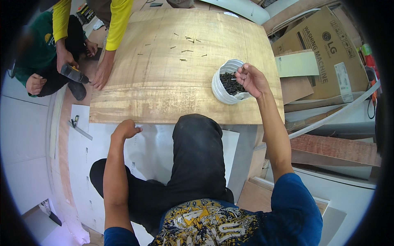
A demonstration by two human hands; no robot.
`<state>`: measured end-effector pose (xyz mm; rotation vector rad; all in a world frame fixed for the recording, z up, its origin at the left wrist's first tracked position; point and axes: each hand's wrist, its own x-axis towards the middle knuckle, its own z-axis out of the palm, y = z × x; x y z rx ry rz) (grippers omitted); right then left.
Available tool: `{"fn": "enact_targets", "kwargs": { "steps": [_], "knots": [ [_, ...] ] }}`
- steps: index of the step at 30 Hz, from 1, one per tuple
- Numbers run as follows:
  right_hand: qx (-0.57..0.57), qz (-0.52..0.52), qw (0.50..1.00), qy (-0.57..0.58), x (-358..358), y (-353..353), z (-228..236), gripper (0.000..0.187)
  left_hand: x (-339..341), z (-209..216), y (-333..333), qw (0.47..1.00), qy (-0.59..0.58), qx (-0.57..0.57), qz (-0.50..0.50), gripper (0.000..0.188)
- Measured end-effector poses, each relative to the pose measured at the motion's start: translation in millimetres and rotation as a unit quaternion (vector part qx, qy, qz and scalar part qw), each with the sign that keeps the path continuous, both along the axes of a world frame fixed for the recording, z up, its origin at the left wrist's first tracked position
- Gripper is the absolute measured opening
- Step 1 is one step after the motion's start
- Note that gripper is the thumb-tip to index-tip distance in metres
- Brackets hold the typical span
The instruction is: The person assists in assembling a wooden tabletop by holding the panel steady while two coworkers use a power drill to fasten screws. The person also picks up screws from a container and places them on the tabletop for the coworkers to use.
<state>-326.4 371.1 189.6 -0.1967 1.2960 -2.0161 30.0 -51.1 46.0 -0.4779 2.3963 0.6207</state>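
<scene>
My right hand [251,78] is raised over the rim of a white ribbed plastic tub [219,91]. Its fingers are curled together, and a thin light shaft, apparently a screw [233,79], sticks out from the fingertips. Dark screws [230,84] fill the tub, which stands on a large plywood panel [164,98]. Several loose screws [187,51] lie scattered across the panel's far half. My left hand [128,129] is by the panel's near edge, fingers folded in; whatever they may hold is hidden. My knee is against the panel's near edge.
At left, a person in yellow sleeves holds a cordless drill [74,74] by the panel's corner, beside a person in green. A metal square [80,128] lies on a white sheet [82,151]. A cardboard box [324,57] and wood offcuts [336,149] crowd the right.
</scene>
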Motion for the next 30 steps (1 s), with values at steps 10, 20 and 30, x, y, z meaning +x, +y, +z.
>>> {"fn": "enact_targets", "kwargs": {
  "steps": [10, 20, 30],
  "knots": [
    [0.327, 0.108, 0.886, 0.311, 172, 36, -75, 0.018, -2, 7, 3, 1.0, -0.01, 0.004, 0.007, 0.053],
    [0.413, -0.024, 0.785, 0.462, 23, -57, -144, 0.022, 6, 6, -3, 1.0, -0.019, -0.014, 0.0, 0.056],
    [0.334, -0.018, 0.688, 0.644, 40, -79, -186, 0.049, 6, -2, -2, 1.0, -0.002, -0.019, -0.007, 0.054]
  ]
}}
